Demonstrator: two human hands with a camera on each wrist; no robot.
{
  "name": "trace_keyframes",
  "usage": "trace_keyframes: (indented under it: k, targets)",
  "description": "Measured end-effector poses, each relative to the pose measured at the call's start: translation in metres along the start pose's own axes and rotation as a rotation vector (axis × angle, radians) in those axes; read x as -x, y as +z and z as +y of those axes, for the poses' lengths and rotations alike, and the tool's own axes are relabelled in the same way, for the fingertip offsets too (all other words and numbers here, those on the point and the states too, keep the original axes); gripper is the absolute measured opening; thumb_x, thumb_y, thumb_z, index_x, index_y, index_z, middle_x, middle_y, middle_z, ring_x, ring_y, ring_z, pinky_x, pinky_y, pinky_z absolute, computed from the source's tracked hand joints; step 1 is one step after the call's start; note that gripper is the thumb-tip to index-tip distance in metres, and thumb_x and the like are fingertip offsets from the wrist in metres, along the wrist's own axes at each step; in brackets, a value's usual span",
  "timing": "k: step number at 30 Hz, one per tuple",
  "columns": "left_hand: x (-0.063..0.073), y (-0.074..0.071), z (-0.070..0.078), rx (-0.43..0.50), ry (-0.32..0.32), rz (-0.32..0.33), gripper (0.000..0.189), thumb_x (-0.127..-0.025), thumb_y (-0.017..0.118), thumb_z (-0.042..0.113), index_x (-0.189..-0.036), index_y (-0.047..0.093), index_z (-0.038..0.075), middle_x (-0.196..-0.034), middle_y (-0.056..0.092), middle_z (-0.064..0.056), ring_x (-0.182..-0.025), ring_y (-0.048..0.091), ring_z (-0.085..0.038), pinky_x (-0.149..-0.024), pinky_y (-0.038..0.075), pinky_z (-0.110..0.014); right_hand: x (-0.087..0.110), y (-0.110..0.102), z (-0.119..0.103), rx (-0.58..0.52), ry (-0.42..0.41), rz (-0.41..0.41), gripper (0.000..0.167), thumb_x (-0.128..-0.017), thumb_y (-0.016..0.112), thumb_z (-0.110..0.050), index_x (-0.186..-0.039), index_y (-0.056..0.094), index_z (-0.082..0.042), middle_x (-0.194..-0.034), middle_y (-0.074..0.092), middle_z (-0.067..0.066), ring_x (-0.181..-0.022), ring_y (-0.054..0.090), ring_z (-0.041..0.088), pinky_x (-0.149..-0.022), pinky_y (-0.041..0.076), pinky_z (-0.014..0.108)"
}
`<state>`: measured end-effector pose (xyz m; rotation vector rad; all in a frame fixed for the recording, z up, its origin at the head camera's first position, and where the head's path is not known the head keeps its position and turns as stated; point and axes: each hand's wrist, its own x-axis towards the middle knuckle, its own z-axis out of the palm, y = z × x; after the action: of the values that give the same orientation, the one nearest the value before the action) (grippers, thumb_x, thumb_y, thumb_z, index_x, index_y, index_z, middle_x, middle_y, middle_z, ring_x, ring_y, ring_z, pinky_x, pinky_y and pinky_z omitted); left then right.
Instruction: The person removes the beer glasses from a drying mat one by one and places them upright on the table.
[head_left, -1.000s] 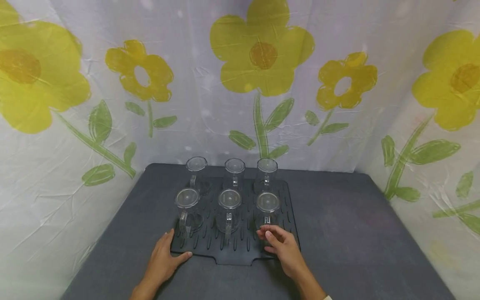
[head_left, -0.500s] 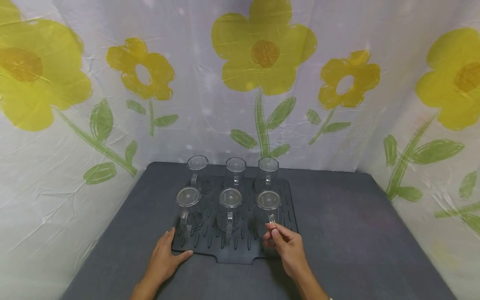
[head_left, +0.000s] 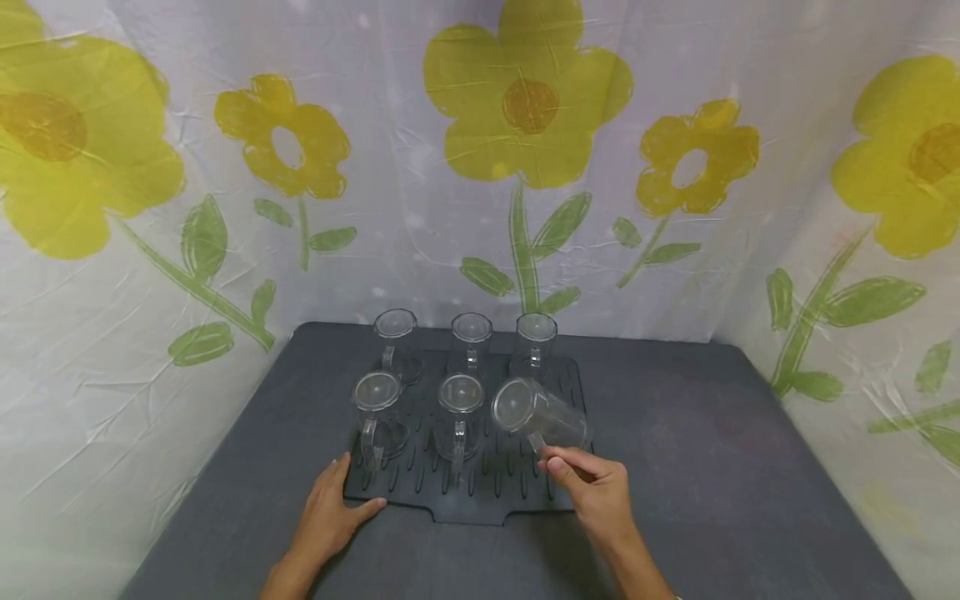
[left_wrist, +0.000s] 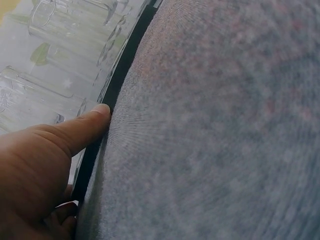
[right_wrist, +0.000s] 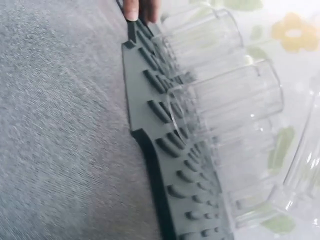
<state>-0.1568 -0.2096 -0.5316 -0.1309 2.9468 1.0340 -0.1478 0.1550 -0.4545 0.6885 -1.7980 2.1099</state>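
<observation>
A clear glass mug point(head_left: 558, 417) hangs tilted on its side above the right part of a dark ridged drying mat point(head_left: 468, 507). My right hand point(head_left: 600, 492) pinches its handle between thumb and fingers; its round closed end faces left. My left hand point(head_left: 322, 517) rests at the mat's front left corner, thumb along the front edge and fingers along the left side. In the left wrist view the thumb point(left_wrist: 87, 127) touches the mat's dark edge point(left_wrist: 120, 75). Two other mugs, left point(head_left: 378, 425) and middle point(head_left: 459, 425), stand in the front row, closed ends up.
Behind them, three more glass mugs form the back row: left point(head_left: 397, 346), middle point(head_left: 471, 346) and right point(head_left: 536, 346). The mat lies on a grey cloth-covered table point(head_left: 675, 433). A flower-print curtain point(head_left: 405, 208) encloses the back and sides.
My right hand has taken the front right mug by its handle, lifted it off the mat and tipped it sideways. The left hand has stayed at the mat's corner.
</observation>
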Motion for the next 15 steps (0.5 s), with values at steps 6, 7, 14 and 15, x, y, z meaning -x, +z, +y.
trace_keyframes:
  k: [6,7,14,15]
  targets:
    - [0.001,-0.001,0.0,-0.004,0.008,0.006,0.106,-0.076,0.081,0.046,-0.147,0.026,-0.01,-0.144,0.026,-0.039,-0.132,0.025,-0.053,-0.102,0.027,-0.066,-0.004,0.0,-0.006,0.044,-0.163,-0.064,0.017,-0.081,0.063,0.021,-0.096,0.068,0.017,-0.085,0.067,0.024,-0.082,0.068,0.022,-0.072,0.056,0.029]
    - [0.001,-0.001,0.0,-0.003,0.007,0.006,0.105,-0.076,0.081,0.045,-0.147,0.026,-0.01,-0.145,0.026,-0.039,-0.132,0.025,-0.053,-0.102,0.027,-0.066,-0.004,0.0,-0.007,0.054,-0.19,-0.071,0.017,-0.08,0.064,0.021,-0.095,0.069,0.016,-0.085,0.067,0.025,-0.082,0.068,0.022,-0.071,0.056,0.028]
    - [0.0,-0.003,0.002,0.01,0.002,0.009,0.104,-0.075,0.083,0.04,-0.145,0.027,-0.012,-0.143,0.027,-0.04,-0.131,0.026,-0.055,-0.101,0.028,-0.066,-0.006,0.003,-0.013,0.211,-0.315,-0.068,0.025,-0.074,0.068,0.024,-0.094,0.072,0.011,-0.084,0.069,0.019,-0.076,0.066,0.021,-0.067,0.053,0.022]
    - [0.001,-0.003,0.002,0.013,0.003,0.01,0.104,-0.075,0.083,0.039,-0.145,0.027,-0.013,-0.142,0.027,-0.041,-0.13,0.027,-0.055,-0.101,0.029,-0.066,-0.005,0.003,-0.014,0.24,-0.326,-0.067,0.027,-0.072,0.068,0.025,-0.094,0.073,0.01,-0.084,0.07,0.018,-0.076,0.065,0.021,-0.066,0.053,0.021]
